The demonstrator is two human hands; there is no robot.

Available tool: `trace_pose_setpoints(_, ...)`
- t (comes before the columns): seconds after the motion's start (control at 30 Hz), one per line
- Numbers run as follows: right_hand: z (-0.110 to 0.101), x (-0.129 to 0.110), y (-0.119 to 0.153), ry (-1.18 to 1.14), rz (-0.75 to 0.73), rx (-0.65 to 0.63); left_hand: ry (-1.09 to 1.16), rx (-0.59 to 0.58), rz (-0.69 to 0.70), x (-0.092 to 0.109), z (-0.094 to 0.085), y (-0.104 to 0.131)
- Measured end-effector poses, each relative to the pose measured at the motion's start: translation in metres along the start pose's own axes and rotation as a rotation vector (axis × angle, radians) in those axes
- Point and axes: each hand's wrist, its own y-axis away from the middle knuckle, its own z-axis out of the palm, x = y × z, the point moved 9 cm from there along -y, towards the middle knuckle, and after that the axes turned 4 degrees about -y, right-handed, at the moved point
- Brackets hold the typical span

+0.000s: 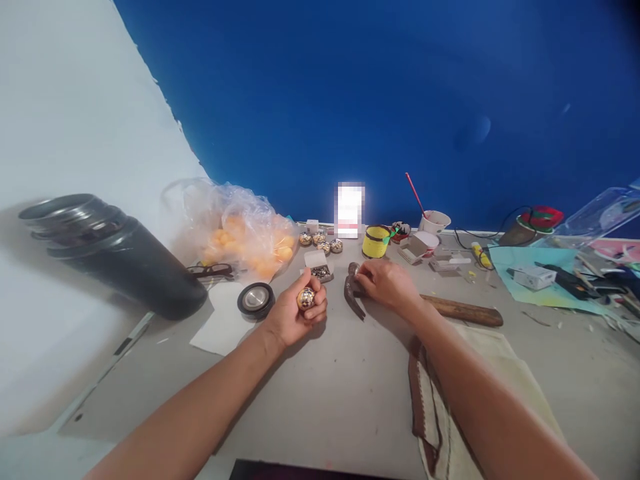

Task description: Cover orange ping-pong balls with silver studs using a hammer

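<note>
My left hand [293,312] is wrapped round a small ball [306,299] with shiny metallic pieces on it, held just above the table. My right hand [387,281] is closed at the head of a claw hammer [354,293] that lies on the table, its wooden handle [463,311] stretching right beneath my forearm. Whether the fingers grip the hammer head or only touch it is hard to make out. An open small box [316,260] with small metallic pieces stands behind my left hand. Several similar shiny balls [323,247] sit together farther back.
A large dark flask [130,260] leans at the left, near a plastic bag of orange balls [240,233] and a round lid [256,300]. Behind are a yellow container [375,243] and a white cup [435,221]. Folded cloth [493,380] lies under my right forearm.
</note>
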Motion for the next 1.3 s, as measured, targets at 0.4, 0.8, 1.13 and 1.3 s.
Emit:
trace_pose_setpoints(0.4,0.012,0.002,-0.001,-0.058,-0.008,-0.006,0.023,0.119,0.036,0.011,0.006,-0.014)
trace_pose_setpoints(0.8,0.025,0.014,-0.006,-0.136,0.025,-0.03,0.144,-0.064,-0.091,0.0,0.014,-0.002)
trace_pose_setpoints(1.13,0.014,0.021,-0.007,-0.246,0.071,0.006,0.089,0.064,-0.135,-0.003,0.008,-0.002)
trace_pose_setpoints(1.3,-0.019,-0.009,-0.025,-0.251,0.009,0.07,0.016,0.01,-0.165,-0.012,0.0,0.002)
